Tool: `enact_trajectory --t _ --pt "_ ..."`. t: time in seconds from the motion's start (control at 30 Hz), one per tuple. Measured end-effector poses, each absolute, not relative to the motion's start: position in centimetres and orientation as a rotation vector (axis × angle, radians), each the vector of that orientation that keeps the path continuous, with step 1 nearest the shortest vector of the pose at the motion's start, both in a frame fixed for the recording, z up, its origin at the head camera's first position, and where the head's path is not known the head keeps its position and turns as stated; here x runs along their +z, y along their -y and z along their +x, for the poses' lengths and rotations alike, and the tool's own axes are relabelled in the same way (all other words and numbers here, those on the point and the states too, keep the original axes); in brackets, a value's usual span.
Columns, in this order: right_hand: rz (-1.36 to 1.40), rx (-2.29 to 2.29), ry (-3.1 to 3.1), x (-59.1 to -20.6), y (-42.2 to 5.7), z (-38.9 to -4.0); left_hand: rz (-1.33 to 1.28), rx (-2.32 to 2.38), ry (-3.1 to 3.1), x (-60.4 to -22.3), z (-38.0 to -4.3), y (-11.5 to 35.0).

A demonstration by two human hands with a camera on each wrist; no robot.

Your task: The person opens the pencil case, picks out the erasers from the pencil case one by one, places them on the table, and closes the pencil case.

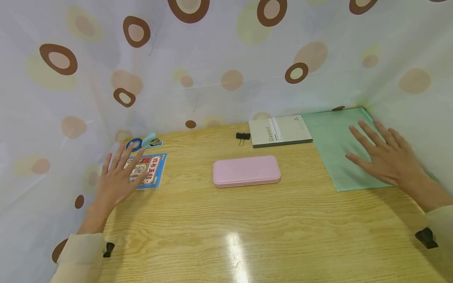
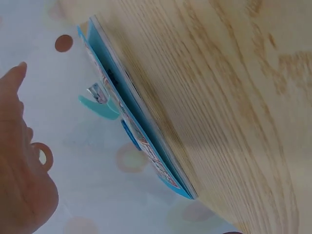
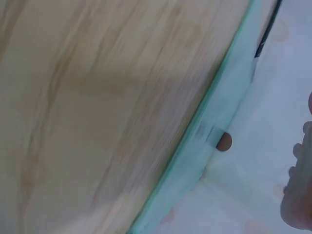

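My left hand (image 1: 118, 177) is spread above a blue picture booklet (image 1: 152, 171) at the left, its fingers straight and holding nothing. In the left wrist view the booklet (image 2: 131, 112) lies on the table with its cover slightly lifted, and the hand (image 2: 22, 161) hovers apart from it. Over the green folder (image 1: 329, 149) at the right, my right hand (image 1: 389, 159) spreads its straight fingers, also with nothing in it. The right wrist view shows the folder (image 3: 209, 126) lying flat, the hand (image 3: 300, 185) partly cut off at the edge.
A pink pencil case (image 1: 246, 169) lies mid-table. Behind it are a black binder clip (image 1: 242, 136) and a notebook (image 1: 281, 131) whose corner meets the folder. A light-blue stapler (image 1: 152, 141) and blue tape roll (image 1: 134, 145) sit back left. Patterned curtain (image 1: 212, 94) encloses the table.
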State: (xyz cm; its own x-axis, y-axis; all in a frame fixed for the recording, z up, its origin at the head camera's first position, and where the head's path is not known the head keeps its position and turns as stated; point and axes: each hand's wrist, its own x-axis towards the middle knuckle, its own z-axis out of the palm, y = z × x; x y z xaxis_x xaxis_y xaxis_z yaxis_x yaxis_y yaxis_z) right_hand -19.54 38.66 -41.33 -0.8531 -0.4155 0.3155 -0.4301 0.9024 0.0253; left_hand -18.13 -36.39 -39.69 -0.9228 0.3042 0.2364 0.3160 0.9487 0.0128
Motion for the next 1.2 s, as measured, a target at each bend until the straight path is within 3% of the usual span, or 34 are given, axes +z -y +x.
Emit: enact_trajectory --t 0.1,0.3,0.57,0.8,1.2 --pt "0.581 0.441 2.875 -41.5 -37.4 -19.4 -0.486 -0.393 2.922 -39.6 -18.1 35.9" --pt "0.739 1.35 2.888 -41.4 -32.0 -19.0 -0.466 -1.059 3.051 -39.7 -18.6 33.4" --pt "0.822 1.798 2.891 -42.4 -25.3 -19.1 -0.525 -1.375 3.056 -41.2 -19.2 28.9" --pt "0.934 1.941 2.781 -42.9 -20.4 -19.8 -0.665 -1.345 3.081 -42.1 -19.9 24.0" --pt "1.074 1.678 2.869 -43.2 -15.2 -21.0 -1.011 -1.089 3.11 -42.5 -22.3 18.1"
